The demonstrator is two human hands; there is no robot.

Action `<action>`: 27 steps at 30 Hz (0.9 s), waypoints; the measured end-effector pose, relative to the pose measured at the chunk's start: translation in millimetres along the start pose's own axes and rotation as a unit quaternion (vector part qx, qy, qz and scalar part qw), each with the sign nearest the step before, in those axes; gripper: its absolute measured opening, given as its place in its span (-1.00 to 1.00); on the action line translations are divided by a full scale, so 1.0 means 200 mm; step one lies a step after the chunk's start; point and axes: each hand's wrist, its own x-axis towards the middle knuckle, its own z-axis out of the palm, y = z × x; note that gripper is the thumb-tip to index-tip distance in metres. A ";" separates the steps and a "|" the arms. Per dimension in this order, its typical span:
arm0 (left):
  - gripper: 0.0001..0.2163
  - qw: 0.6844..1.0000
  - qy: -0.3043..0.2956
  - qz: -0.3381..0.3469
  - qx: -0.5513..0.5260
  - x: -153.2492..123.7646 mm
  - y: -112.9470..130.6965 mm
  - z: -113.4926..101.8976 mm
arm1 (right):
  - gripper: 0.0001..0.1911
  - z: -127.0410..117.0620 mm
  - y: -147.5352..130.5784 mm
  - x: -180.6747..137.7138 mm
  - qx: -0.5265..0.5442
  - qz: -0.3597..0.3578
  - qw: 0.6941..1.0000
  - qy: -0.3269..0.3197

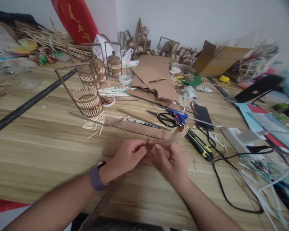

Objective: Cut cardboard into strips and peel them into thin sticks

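My left hand [131,154], a watch on its wrist, pinches a narrow brown cardboard strip [177,136] near the middle of the view. Close beside it, my right hand [172,160] is closed on the same strip, thumb on top. One end of the strip curls up past my right fingers, and a long ridged length trails below my left wrist toward the table's front edge. Something small and dark sticks up between my fingertips, too small to name. Flat cardboard pieces [132,129] lie beneath and beyond my hands.
A small stick basket with a tall handle [88,101] stands left, near loose short sticks [92,123]. Scissors [165,118], a blue glue gun [177,114], a yellow-black utility knife [199,144] and a phone [203,117] lie to the right. A black cable [215,173] loops nearby.
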 end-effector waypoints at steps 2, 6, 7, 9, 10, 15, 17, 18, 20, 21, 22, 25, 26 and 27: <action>-0.78 1.000 -0.004 0.000 -0.024 0.00 0.01 0.00 | -0.83 0.00 0.01 0.00 0.004 -0.011 1.000 -0.002; -0.76 0.999 -0.006 -0.007 -0.051 0.01 0.01 0.01 | -0.86 0.00 0.01 0.00 0.006 -0.055 0.998 -0.020; -0.75 0.998 -0.010 -0.009 -0.054 0.01 0.01 0.01 | -0.86 0.00 0.00 0.00 0.002 -0.061 0.998 -0.022; -0.75 0.998 -0.019 -0.005 -0.052 0.01 0.01 0.01 | -0.87 0.00 0.00 0.00 -0.009 -0.061 0.998 -0.019; -0.75 0.999 -0.018 0.000 -0.046 0.00 0.01 0.01 | -0.87 0.00 0.00 0.01 -0.014 -0.060 0.998 -0.017; -0.77 1.000 0.003 0.015 -0.018 0.00 0.01 0.01 | -0.85 -0.01 -0.01 0.01 -0.028 -0.064 0.997 -0.020; -0.78 1.000 -0.003 0.011 -0.015 -0.01 0.01 0.01 | -0.83 -0.01 -0.02 0.00 -0.020 -0.031 0.999 -0.013; -0.78 1.000 -0.007 0.007 -0.011 -0.01 0.00 0.00 | -0.82 -0.01 -0.02 0.00 -0.007 -0.007 1.000 -0.007; -0.78 1.000 -0.015 -0.003 -0.009 -0.01 0.00 0.00 | -0.83 -0.01 -0.02 0.00 0.032 0.035 0.999 0.000; -0.78 1.000 -0.017 -0.007 -0.014 -0.01 0.00 0.00 | -0.84 -0.01 -0.02 0.00 0.052 0.047 0.998 0.003; -0.78 1.000 -0.018 -0.010 -0.022 -0.01 0.00 0.00 | -0.85 0.00 -0.02 0.00 0.067 0.053 0.996 0.005; -0.77 0.999 -0.012 -0.009 -0.039 0.00 0.01 0.00 | -0.85 0.00 -0.01 0.01 0.078 0.046 0.996 0.006; -0.77 0.999 -0.009 -0.005 -0.040 0.00 0.01 0.00 | -0.84 0.00 -0.01 0.01 0.069 0.039 0.997 0.004; -0.77 0.999 -0.004 -0.001 -0.039 0.00 0.02 0.00 | -0.84 0.00 -0.01 0.01 0.058 0.028 0.998 -0.001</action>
